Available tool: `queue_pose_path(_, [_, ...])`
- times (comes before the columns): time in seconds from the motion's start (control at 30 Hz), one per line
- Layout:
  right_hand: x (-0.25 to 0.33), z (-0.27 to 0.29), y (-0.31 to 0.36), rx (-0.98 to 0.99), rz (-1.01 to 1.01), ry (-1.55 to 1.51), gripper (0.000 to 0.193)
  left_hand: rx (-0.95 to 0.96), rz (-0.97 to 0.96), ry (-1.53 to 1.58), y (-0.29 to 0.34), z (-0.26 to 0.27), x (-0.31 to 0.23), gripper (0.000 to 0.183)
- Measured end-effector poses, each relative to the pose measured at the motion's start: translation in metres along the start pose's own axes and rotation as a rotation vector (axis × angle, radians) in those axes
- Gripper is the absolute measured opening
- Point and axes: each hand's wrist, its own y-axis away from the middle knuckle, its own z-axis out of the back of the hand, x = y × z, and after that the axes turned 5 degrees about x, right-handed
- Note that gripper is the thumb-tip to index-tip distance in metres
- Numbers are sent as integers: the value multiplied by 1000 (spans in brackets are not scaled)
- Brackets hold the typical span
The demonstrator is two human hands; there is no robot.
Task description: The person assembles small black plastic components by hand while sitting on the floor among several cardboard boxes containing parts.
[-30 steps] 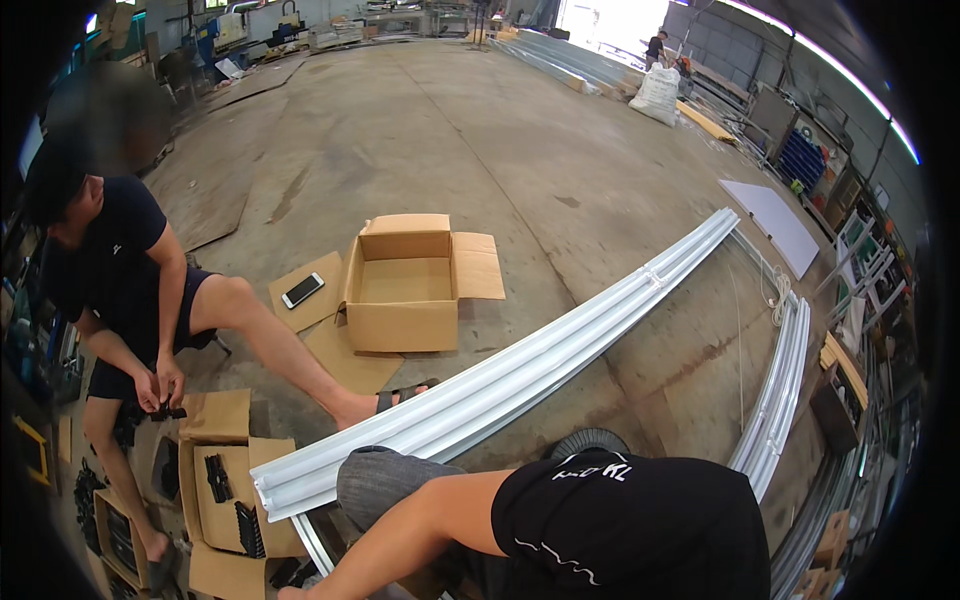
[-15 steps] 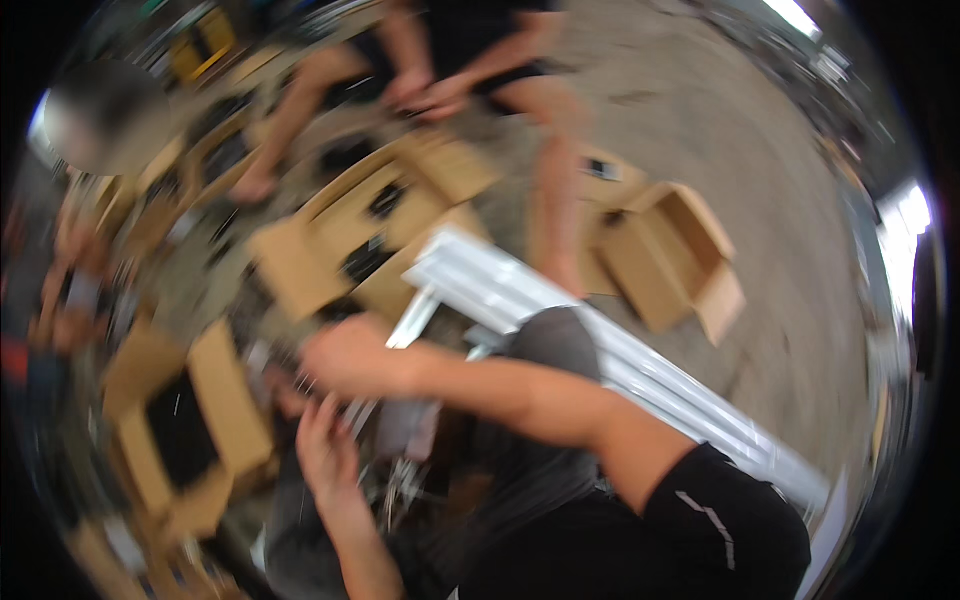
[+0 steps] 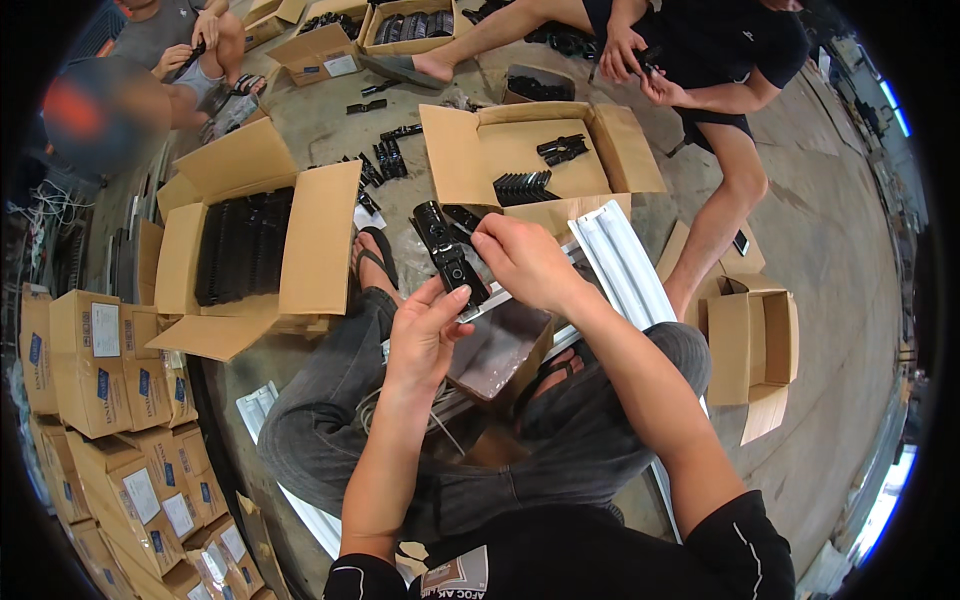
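Observation:
A black metal pipe joint (image 3: 446, 255), shiny and made of rounded lobes, is held up over my lap. My left hand (image 3: 422, 335) grips its lower end between thumb and fingers. Close against its right side is my right hand (image 3: 525, 260), fingers pinched on a second black piece (image 3: 463, 220) partly hidden behind the joint. I cannot make out whether the two pieces are joined. Beneath my hands, between my legs, a box with a grey top (image 3: 500, 350) stands near white metal rails (image 3: 625, 265).
An open carton (image 3: 325, 240) of stacked black parts stands left; another (image 3: 455, 150) with several black pieces is ahead. More joints (image 3: 390, 158) lie on the floor. Stacked cartons (image 3: 85, 350) line the left. Co-workers sit ahead (image 3: 740, 60) and far left (image 3: 165, 45). An open box (image 3: 730, 340) stands right.
The view has swung left and steadied from a blur. My right arm, which reached across to the left, is now in front of me, with both hands at the black joint.

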Motion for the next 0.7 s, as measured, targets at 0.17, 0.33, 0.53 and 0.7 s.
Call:
queue_pose_path(0.17, [-6,2,-8,-22,-110,-217,32,9,42,-69,-4,-3,0,31])
queue_pose_path(0.33, [14,15,-5,36,-143,-137,36,-35,34,-157,-3,-3,3,33])
queue_pose_path(0.53, [23,6,7,196,65,200,27,-76,29,-195,-4,-6,8,33])
queue_pose_path(0.7, [18,14,9,190,136,207,32,-96,31,-185,-5,-2,14,30])
